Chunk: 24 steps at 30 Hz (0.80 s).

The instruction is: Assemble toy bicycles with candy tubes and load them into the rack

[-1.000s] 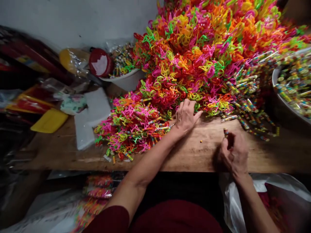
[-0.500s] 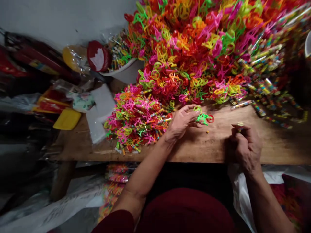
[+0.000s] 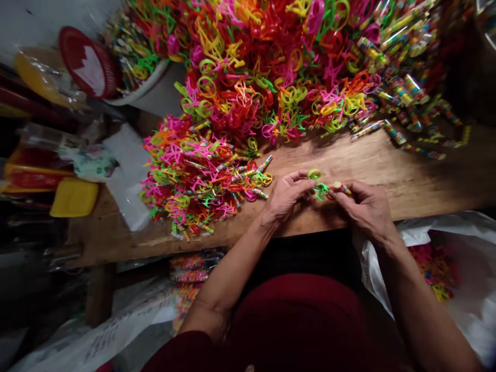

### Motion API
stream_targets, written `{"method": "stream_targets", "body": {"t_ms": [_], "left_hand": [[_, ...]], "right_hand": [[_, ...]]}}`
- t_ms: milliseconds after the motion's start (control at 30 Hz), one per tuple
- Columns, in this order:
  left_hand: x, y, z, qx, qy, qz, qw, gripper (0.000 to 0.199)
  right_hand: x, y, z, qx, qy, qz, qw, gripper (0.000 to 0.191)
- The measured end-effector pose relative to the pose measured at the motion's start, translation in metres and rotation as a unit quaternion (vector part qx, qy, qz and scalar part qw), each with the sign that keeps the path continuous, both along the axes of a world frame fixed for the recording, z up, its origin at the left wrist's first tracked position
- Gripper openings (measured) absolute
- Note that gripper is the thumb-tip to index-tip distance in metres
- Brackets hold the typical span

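My left hand (image 3: 284,199) is closed on a small plastic toy bicycle (image 3: 321,191) with a green frame and a yellow-green wheel. Pinched in my right hand (image 3: 368,209) is a short clear tube of colourful candy beads (image 3: 343,189), with a pale cap at its end. The tube meets the bicycle's right side just over the table; whether they are joined I cannot tell. Fingers partly cover the red wheel. Left of my left hand lies a heap of toy bicycles with candy tubes (image 3: 201,175).
A large pile of bright toy bicycles (image 3: 256,67) covers the back of the wooden table (image 3: 387,170). Loose candy tubes (image 3: 403,98) lie at right. A white tub (image 3: 155,88), red basket (image 3: 89,62) and yellow plastic piece (image 3: 74,197) are at left. A white sack (image 3: 465,232) hangs open below right.
My right hand has moved left with the candy tube, bringing it against the toy bicycle in my left hand. The view has shifted, and my left hand keeps its grip.
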<state>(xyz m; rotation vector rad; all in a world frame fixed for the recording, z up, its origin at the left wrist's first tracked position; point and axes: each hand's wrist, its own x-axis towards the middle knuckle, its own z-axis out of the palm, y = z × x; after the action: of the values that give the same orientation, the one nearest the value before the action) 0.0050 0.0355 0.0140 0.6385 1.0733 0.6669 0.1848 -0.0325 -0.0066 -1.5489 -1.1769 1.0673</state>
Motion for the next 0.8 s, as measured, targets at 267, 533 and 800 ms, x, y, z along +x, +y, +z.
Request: {"method": "stream_targets", "body": {"t_ms": [267, 533, 800], "left_hand": [[0.010, -0.015, -0.005, -0.049, -0.107, 0.039, 0.992, 0.041], [0.006, -0.017, -0.009, -0.043, -0.093, 0.006, 0.995, 0.043], [0.002, -0.022, -0.007, -0.027, -0.092, -0.065, 0.993, 0.039]], "right_hand": [[-0.030, 0.001, 0.001, -0.025, 0.119, -0.107, 0.987, 0.026], [-0.012, -0.006, 0.004, 0.045, -0.078, 0.002, 0.996, 0.023], [0.002, -0.004, 0.005, 0.075, -0.081, 0.069, 0.991, 0.019]]}}
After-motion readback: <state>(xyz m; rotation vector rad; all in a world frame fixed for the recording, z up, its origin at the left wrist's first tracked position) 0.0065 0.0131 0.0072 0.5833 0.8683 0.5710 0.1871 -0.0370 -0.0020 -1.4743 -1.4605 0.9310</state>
